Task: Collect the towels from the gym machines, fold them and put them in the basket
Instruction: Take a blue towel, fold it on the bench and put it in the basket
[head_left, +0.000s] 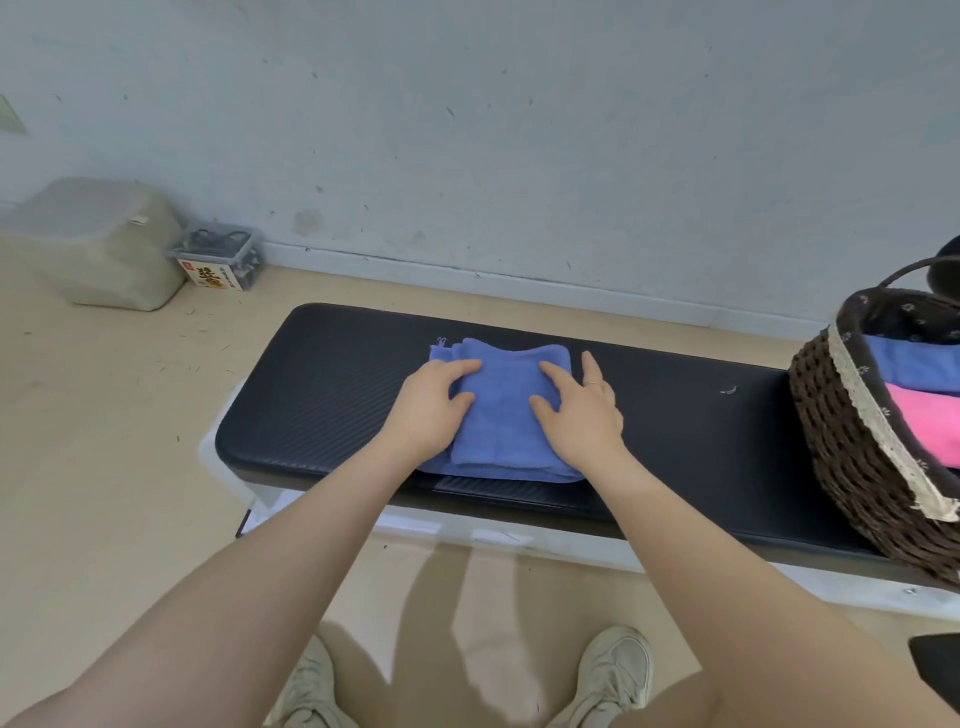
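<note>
A blue towel (501, 415), folded into a small stack, lies on the black padded gym bench (332, 384). My left hand (428, 410) grips its left edge, with fingers and thumb on the cloth. My right hand (582, 410) holds the right edge the same way, with one finger raised off the towel. At the right end of the bench stands a dark wicker basket (852, 441) with a lace-trimmed liner. Inside it lie a blue towel (909, 364) and a pink towel (930, 421), both folded.
The bench runs parallel to a pale wall with a strip of tan floor between them. A grey-green plastic container (98, 244) and a small clear box (221, 257) sit on the floor at the far left. My shoes (613, 675) stand close to the bench's front.
</note>
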